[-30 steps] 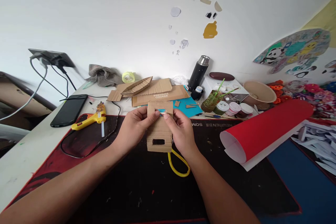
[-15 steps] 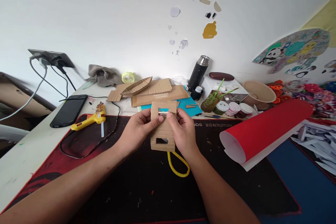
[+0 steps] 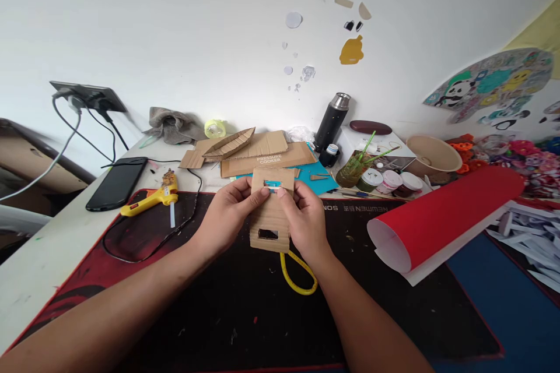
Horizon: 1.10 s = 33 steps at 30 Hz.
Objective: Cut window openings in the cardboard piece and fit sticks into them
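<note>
Between my two hands is a rectangular piece of cardboard with two cut-out windows, tilted up above the black mat. My left hand grips its left edge, thumb on the front near the upper window. On the opposite edge, my right hand grips it the same way. Both thumb tips press a thin white strip along the lower side of the upper window. The fingers behind the cardboard are hidden. A yellow tube loop lies on the mat below, partly covered by the cardboard and my right hand.
A yellow glue gun and a black phone lie on the left. Cardboard scraps, a black thermos and paint jars stand behind. A red paper roll lies right, beside white paper strips.
My left thumb has slid slightly left and down along the white strip. The cardboard stays gripped in both hands at nearly the same spot; the whole view has shifted slightly.
</note>
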Motion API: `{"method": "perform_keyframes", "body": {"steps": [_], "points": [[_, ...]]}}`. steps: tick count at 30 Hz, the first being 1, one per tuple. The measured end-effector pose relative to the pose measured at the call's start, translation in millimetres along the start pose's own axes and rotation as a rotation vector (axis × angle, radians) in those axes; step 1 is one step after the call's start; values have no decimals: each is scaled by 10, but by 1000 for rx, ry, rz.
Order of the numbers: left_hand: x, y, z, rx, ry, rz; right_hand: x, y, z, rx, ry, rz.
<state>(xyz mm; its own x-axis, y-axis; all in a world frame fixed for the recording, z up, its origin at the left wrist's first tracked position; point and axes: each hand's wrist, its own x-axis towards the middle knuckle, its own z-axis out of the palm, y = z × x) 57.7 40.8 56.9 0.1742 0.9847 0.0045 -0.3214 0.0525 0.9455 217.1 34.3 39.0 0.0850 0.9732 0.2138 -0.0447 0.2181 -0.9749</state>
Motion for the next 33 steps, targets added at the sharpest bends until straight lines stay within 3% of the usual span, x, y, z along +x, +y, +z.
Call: {"method": "perform_keyframes", "body": {"steps": [18,26,33], "points": [[-13,-15,4,27,27,-6,-17,2,25,39,-18,-4],[-16,31,39,-6,-53,-54,22,-62,7,136,-62,26],[-16,46,20,16,-47,-40,33,-69,6,206,-83,52]]}}
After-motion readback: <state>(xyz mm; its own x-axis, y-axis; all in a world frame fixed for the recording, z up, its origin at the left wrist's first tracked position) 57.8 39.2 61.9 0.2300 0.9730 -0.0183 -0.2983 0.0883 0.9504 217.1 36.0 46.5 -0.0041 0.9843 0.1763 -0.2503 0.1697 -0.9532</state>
